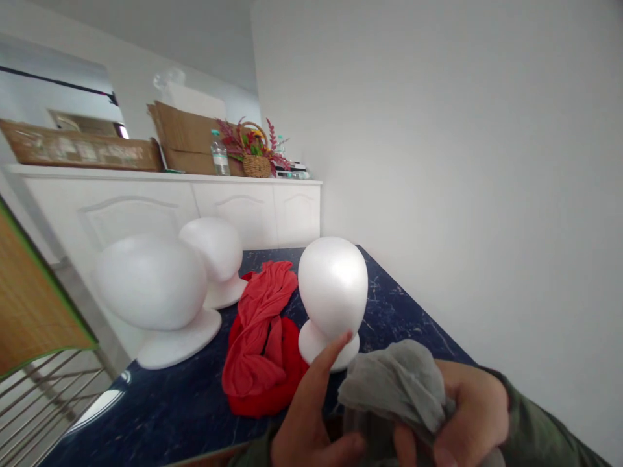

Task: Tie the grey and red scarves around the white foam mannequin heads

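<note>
My right hand (467, 415) grips a crumpled grey cloth (394, 389) at the lower right. My left hand (311, 415) sits against the cloth's left side, its raised digit close to the round base of a white foam head (333, 285). That head stands upright on a dark blue marbled table (394, 318). Two more foam heads (150, 282) (211, 250) lie tilted at the table's left side. A twisted red cloth (263, 337) lies between them and the upright head, out of reach of neither hand's touch.
White cabinets (146, 207) stand beyond the table, topped by a cardboard box (185, 139), a plastic bottle (220, 154) and a wicker basket of artificial flowers (256, 165). A white wall (487, 162) runs along the table's right side. A wire rack (48, 402) stands at the lower left.
</note>
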Motion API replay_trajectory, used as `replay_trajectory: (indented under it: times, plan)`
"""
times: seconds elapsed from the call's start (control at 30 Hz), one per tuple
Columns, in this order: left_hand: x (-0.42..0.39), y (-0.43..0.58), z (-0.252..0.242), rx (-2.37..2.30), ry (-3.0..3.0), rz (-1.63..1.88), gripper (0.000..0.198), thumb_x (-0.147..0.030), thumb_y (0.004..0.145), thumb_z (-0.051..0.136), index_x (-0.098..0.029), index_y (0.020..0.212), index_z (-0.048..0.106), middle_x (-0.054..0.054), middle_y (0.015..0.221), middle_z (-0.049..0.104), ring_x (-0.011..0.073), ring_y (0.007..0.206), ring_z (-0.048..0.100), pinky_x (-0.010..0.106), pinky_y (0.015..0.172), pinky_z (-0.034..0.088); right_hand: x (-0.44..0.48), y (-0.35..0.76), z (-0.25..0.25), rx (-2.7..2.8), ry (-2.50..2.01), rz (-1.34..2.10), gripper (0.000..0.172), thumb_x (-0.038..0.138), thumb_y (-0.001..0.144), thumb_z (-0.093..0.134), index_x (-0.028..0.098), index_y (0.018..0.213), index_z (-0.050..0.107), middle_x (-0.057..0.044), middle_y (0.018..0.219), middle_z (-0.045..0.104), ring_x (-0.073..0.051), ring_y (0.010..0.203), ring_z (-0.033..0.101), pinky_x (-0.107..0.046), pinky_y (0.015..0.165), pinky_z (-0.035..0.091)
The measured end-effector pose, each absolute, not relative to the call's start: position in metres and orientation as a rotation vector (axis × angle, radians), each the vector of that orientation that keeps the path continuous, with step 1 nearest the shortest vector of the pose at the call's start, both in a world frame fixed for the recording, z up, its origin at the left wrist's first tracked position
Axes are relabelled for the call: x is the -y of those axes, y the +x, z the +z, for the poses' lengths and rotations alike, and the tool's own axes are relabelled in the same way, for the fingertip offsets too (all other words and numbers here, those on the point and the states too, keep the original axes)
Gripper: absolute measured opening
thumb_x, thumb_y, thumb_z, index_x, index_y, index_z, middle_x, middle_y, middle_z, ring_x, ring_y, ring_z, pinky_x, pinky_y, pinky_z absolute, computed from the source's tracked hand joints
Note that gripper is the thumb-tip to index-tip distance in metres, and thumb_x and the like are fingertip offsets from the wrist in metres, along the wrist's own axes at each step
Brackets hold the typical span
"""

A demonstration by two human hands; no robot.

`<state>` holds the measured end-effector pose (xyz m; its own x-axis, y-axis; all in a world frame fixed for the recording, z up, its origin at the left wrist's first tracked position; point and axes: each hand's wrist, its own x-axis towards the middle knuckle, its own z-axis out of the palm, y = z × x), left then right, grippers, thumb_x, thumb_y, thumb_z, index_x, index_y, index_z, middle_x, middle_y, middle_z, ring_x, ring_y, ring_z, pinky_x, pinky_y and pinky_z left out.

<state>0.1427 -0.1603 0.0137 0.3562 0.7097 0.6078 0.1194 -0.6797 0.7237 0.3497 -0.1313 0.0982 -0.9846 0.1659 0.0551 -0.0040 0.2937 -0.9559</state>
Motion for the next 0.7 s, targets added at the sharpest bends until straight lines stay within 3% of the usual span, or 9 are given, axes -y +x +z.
replay_trajectory:
  times: [0.1,0.23,0.33,0.4,0.5,0.6,0.7]
  plan:
    - [0.144,0.151,0.043,-0.570,1.912,1.042,0.086,-0.038,0.061,0.067,-0.018,0.133,0.024,0.013,0.123,0.048,0.0291,0.117,0.038,0.042,0.096,0.033,0.129,0.333,0.125,2.404,-0.101,1.880,0.037,0.038,0.076,0.048,0.005,0.070,0.063,-0.004,0.055,0.051,-0.011,0.057,0.047,-0.020,0.060,0.040]
    - [0.123,0.146,0.066,-0.620,1.808,0.932,0.045,-0.040,0.076,0.050,-0.018,0.115,0.051,0.008,0.105,0.061,0.0235,0.103,0.051,0.039,0.089,0.040,0.119,0.337,0.139,2.143,-0.342,1.880,0.030,0.033,0.075,0.052,0.007,0.063,0.060,0.000,0.047,0.048,-0.007,0.045,0.042,-0.016,0.045,0.035]
    - [0.111,0.127,0.078,-0.771,1.794,1.047,0.033,-0.038,0.075,0.051,-0.020,0.101,0.061,0.004,0.104,0.061,0.0214,0.107,0.048,0.036,0.096,0.033,0.105,0.351,0.137,1.959,-0.516,1.843,0.021,0.028,0.071,0.057,0.008,0.065,0.058,-0.001,0.052,0.054,-0.007,0.045,0.045,-0.015,0.042,0.036]
    - [0.105,0.115,0.086,-0.842,1.817,1.060,0.028,-0.035,0.073,0.055,-0.021,0.096,0.062,0.003,0.106,0.060,0.0210,0.110,0.044,0.035,0.100,0.028,0.094,0.359,0.134,1.871,-0.618,1.853,0.017,0.023,0.069,0.060,0.008,0.076,0.059,-0.002,0.059,0.058,-0.008,0.048,0.048,-0.015,0.042,0.037]
    - [0.099,0.106,0.098,-0.869,1.840,0.933,0.030,-0.033,0.076,0.051,-0.020,0.102,0.057,0.003,0.102,0.060,0.0197,0.100,0.051,0.034,0.091,0.036,0.080,0.367,0.130,1.804,-0.679,1.851,0.026,0.020,0.067,0.062,0.008,0.089,0.058,-0.003,0.066,0.061,-0.009,0.056,0.054,-0.017,0.050,0.042]
    - [0.094,0.105,0.107,-0.815,1.946,0.728,0.032,-0.032,0.073,0.054,-0.018,0.102,0.052,0.002,0.094,0.059,0.0179,0.088,0.053,0.030,0.078,0.042,0.070,0.366,0.130,1.793,-0.669,1.823,0.027,0.021,0.069,0.061,0.006,0.091,0.058,-0.007,0.071,0.062,-0.011,0.063,0.056,-0.019,0.059,0.044]
    - [0.087,0.102,0.111,-0.852,2.089,0.598,0.037,-0.037,0.069,0.058,-0.016,0.098,0.050,0.002,0.091,0.056,0.0171,0.083,0.050,0.027,0.071,0.041,0.063,0.359,0.133,1.747,-0.661,1.812,0.026,0.028,0.074,0.057,0.006,0.088,0.057,-0.006,0.066,0.060,-0.011,0.057,0.056,-0.020,0.056,0.044]
